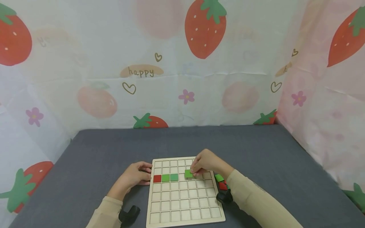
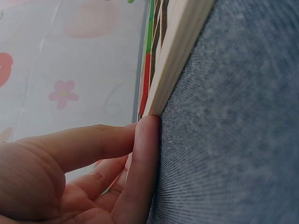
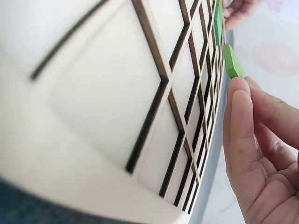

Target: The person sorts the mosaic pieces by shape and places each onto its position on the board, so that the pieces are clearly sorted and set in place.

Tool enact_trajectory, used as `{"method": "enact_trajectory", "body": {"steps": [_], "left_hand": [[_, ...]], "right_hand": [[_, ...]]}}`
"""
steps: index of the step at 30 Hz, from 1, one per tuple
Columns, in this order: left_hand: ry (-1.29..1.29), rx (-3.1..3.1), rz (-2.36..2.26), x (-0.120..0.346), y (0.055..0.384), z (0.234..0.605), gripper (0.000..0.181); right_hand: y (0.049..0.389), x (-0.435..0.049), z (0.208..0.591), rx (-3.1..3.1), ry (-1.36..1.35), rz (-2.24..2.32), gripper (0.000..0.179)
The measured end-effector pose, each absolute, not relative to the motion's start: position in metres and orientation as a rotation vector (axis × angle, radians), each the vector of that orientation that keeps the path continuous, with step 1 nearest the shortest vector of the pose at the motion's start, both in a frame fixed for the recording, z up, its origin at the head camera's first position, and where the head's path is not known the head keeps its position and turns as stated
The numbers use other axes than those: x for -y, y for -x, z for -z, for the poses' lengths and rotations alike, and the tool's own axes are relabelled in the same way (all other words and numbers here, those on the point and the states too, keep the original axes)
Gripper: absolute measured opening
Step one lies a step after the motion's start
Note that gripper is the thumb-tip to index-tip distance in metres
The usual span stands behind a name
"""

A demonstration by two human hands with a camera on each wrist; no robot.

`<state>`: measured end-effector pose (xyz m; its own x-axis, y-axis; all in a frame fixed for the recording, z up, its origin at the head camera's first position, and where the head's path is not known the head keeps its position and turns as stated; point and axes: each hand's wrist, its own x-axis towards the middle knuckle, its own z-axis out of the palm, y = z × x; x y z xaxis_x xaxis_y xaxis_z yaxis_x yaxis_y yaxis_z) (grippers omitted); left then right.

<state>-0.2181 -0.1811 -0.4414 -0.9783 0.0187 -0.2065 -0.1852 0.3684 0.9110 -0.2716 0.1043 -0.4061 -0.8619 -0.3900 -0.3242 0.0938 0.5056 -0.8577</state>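
Observation:
A pale wooden grid board [image 1: 158,206] lies on the grey cloth. Three square tiles sit side by side in its third row: a red tile [image 1: 157,179], a green tile [image 1: 165,178] and a darker green tile [image 1: 174,177]. My right hand [image 1: 207,162] pinches a light green tile [image 3: 232,63] between thumb and fingertips; it is tilted just above the board, to the right of that row. At the board's left edge rests my left hand [image 1: 135,174], fingers loosely bent. One fingertip [image 2: 148,126] touches the board's side in the left wrist view.
Loose green and red tiles [image 1: 223,185] lie in a small pile right of the board, partly behind the right forearm. Black wrist mounts [image 1: 129,214] sit under both wrists. A strawberry-print curtain [image 1: 182,104] encloses the table's back and sides.

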Motion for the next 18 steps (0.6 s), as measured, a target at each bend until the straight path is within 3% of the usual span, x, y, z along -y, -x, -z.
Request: {"method": "enact_trajectory", "body": {"steps": [18], "left_hand": [[0.156, -2.438, -1.667, 0.181, 0.218, 0.441, 0.048]], "right_hand": [[0.271, -0.085, 0.409, -2.277, 0.296, 1.262, 0.004]]}}
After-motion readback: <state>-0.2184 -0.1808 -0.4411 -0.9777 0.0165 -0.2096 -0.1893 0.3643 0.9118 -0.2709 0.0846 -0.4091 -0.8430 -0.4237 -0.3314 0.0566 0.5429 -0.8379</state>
